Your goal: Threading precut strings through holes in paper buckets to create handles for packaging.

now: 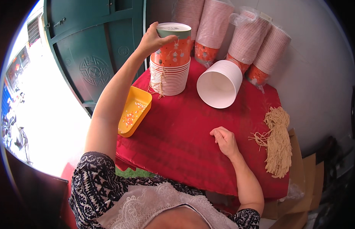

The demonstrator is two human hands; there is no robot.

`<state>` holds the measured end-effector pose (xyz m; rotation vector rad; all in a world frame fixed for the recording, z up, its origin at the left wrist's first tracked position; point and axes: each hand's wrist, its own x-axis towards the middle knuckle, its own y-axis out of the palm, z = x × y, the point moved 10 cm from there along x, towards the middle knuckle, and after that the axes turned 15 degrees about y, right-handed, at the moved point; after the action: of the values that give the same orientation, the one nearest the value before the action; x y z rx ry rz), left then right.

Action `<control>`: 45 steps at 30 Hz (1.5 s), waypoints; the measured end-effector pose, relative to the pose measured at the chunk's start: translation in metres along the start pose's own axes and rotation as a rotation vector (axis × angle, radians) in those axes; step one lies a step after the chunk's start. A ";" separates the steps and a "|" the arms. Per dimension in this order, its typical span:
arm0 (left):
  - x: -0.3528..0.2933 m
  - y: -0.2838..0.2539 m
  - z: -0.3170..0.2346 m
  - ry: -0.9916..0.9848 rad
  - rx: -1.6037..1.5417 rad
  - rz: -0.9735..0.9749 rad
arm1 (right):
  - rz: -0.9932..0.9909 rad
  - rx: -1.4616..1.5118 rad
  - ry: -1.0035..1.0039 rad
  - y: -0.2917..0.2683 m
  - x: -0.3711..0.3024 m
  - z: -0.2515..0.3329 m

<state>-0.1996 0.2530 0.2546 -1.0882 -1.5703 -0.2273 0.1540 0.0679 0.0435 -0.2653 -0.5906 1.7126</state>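
Observation:
At the far left of the table, my left hand (152, 41) grips the top of an upside-down paper bucket (171, 51), thumb across its green band and fingers behind the edge. This orange patterned bucket tops a stack of nested white-rimmed buckets (168, 78). Loose tan strings (158, 86) hang down the side of that stack. My right hand (225, 142) rests on the red cloth with its fingers curled closed, and nothing shows in them. Beyond it lies one white paper bucket (219, 84) on its side, its mouth facing me.
A yellow tray (146, 105) with small white and orange bits sits by my left forearm. Tan string (278, 141) lies bundled at the right edge. Tall bagged bucket stacks (248, 38) lean on the wall. A green door (97, 49) stands left; cardboard (299, 191) lies lower right.

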 end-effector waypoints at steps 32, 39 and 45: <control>-0.099 0.104 -0.136 -0.018 -0.085 0.077 | -0.224 -0.012 0.078 -0.032 0.021 -0.008; -0.152 0.160 -0.070 -0.377 0.015 0.100 | -0.563 -0.186 0.038 -0.072 0.050 -0.018; -0.174 0.180 -0.059 -0.507 -0.086 0.004 | -0.757 -0.226 0.043 -0.080 0.067 -0.003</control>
<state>-0.0432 0.2246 0.0529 -1.2822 -2.0207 -0.0128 0.2073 0.1435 0.0915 -0.2003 -0.7367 0.9110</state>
